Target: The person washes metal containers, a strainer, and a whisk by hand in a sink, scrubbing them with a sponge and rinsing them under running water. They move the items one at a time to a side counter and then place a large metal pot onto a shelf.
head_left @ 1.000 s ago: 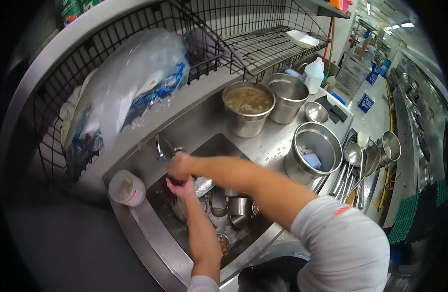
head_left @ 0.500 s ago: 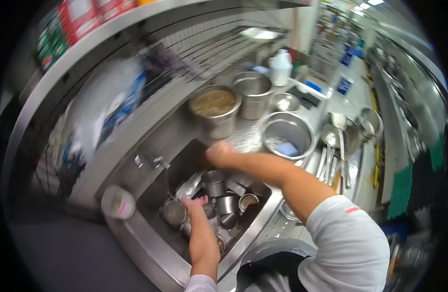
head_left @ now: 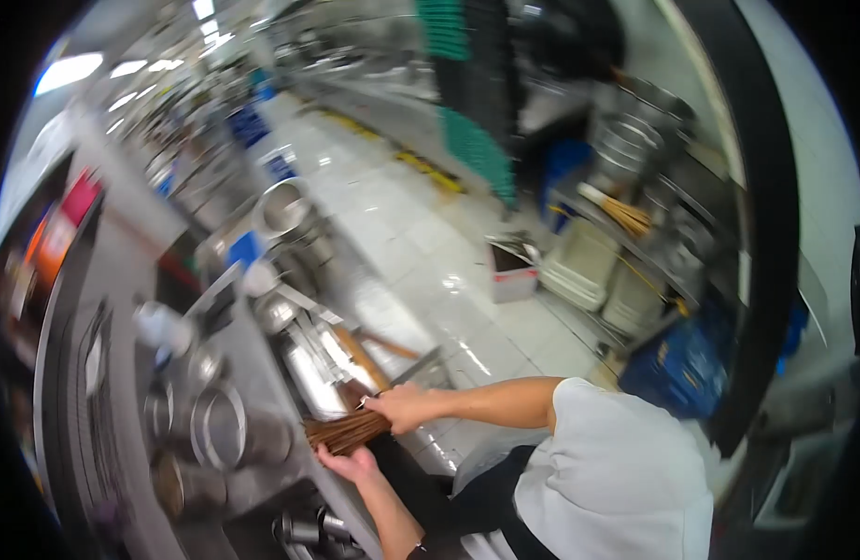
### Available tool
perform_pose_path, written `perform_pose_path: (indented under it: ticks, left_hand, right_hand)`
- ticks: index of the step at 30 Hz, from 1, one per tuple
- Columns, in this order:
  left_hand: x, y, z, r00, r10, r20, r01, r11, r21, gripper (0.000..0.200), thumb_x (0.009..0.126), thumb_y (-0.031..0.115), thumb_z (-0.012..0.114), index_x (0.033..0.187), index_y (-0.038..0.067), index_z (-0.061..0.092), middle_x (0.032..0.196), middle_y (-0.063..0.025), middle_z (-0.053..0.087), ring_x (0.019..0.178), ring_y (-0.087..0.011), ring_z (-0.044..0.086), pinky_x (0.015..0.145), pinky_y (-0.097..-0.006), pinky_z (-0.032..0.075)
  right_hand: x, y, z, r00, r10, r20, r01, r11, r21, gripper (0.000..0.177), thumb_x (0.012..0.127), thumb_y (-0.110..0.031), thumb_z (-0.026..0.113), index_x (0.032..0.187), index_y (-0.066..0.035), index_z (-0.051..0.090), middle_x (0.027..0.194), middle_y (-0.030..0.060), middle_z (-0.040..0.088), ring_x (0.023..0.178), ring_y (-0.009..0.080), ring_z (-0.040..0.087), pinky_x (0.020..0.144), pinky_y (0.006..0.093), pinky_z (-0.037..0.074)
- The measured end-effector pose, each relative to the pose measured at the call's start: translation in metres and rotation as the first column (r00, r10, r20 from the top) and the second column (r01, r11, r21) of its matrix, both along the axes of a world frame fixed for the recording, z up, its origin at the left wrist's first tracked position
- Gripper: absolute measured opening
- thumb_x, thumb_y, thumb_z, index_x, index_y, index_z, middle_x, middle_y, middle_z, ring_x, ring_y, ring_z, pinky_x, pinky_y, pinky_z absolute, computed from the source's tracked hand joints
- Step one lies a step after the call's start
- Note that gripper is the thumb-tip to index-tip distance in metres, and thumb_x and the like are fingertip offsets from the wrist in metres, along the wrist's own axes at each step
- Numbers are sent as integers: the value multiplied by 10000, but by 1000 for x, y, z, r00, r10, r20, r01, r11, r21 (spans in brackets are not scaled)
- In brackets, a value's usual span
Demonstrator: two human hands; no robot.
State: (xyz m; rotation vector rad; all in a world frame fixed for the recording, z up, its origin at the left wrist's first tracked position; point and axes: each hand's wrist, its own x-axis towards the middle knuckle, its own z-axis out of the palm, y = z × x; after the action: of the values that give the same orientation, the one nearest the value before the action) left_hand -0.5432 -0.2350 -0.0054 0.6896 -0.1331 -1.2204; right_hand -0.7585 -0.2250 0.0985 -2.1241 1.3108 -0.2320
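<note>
A bundle of thin brown sticks (head_left: 344, 433) lies across both hands, above the near edge of the metal counter. My right hand (head_left: 404, 408) is closed round its right end. Below the left part of the bundle, my left hand (head_left: 352, 463) holds it from underneath, with some fingers hidden. Long-handled utensils (head_left: 313, 347) lie in a metal tray just beyond the hands. Metal pots (head_left: 304, 528) sit in the sink at the lower left.
Large pots (head_left: 219, 426) and a white jug (head_left: 163, 329) stand on the counter at left. A white box (head_left: 512, 280) is on the tiled floor (head_left: 407, 247). At right is a shelf with pale tubs (head_left: 580, 265), above a blue bag (head_left: 684, 369).
The view has swung right, away from the sink. Both hands have left the sink area and come together on the stick bundle, now clearly visible.
</note>
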Motion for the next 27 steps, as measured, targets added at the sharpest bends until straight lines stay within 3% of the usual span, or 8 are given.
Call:
perform_pose_path:
  ticks: [2,5,9,11,18,20,23,27]
  left_hand:
    - [-101,6,4,916,-398,44,400,915,-50,589,953,284,560,1477,152,327,1409,-126,481,1206,-333,530,1004,-522,445]
    - [-208,31,1,631,-742,228,633,662,401,973,909,166,665,1556,271,-54,1493,-180,317,1223,-417,493,975,-542,435]
    - [-273,43,2,266,-950,163,801,312,511,946,886,156,678,1568,193,23,1392,-175,405,1148,-369,542,934,-528,469]
    - [-282,40,-3,226,-957,181,806,288,516,864,893,165,667,1555,177,112,1340,-167,451,1131,-358,556,918,-519,482]
    - [-222,16,-20,255,-926,279,716,375,588,635,906,174,655,1451,86,340,1278,-172,564,1047,-302,630,879,-457,501]
    - [-185,22,8,384,-856,348,662,517,542,499,907,185,665,1340,26,474,1091,-123,667,914,-223,669,739,-345,542]
    - [-97,29,6,578,-479,661,356,877,323,262,950,171,634,1159,16,601,947,-92,685,759,-141,663,637,-229,535]
    - [44,57,42,609,-17,793,-177,972,157,123,966,109,598,1004,7,654,834,-55,663,715,-93,612,631,-236,503]
  right_hand:
    - [-107,21,-49,960,-257,115,255,966,32,471,737,-214,679,1190,-140,573,1014,131,688,982,351,657,779,475,519]
    - [-276,70,-68,823,-564,-70,567,823,38,554,700,-191,669,1243,-164,566,1074,132,682,993,343,655,805,478,513]
    - [-467,129,-28,491,-845,-211,846,521,-116,516,744,-171,632,1256,-189,565,1149,120,671,1082,349,625,895,518,474]
    - [-533,135,-2,400,-890,-218,853,448,-266,402,794,-171,647,1184,-136,557,1105,137,663,1100,369,604,894,616,429]
    - [-627,60,4,94,-988,-122,850,143,-506,350,822,-124,566,1148,-5,610,1140,227,647,1042,385,640,905,518,489]
    - [-552,29,-11,231,-965,-121,854,261,-450,212,809,-120,569,892,21,704,920,262,686,876,405,685,763,510,544]
    - [-405,-4,-79,752,-598,-277,583,799,-143,225,775,-166,580,872,-16,717,852,230,697,828,383,690,723,505,539]
    - [-168,-21,-33,983,-41,-180,57,995,85,211,809,-201,566,831,-29,687,764,188,669,728,394,641,685,492,507]
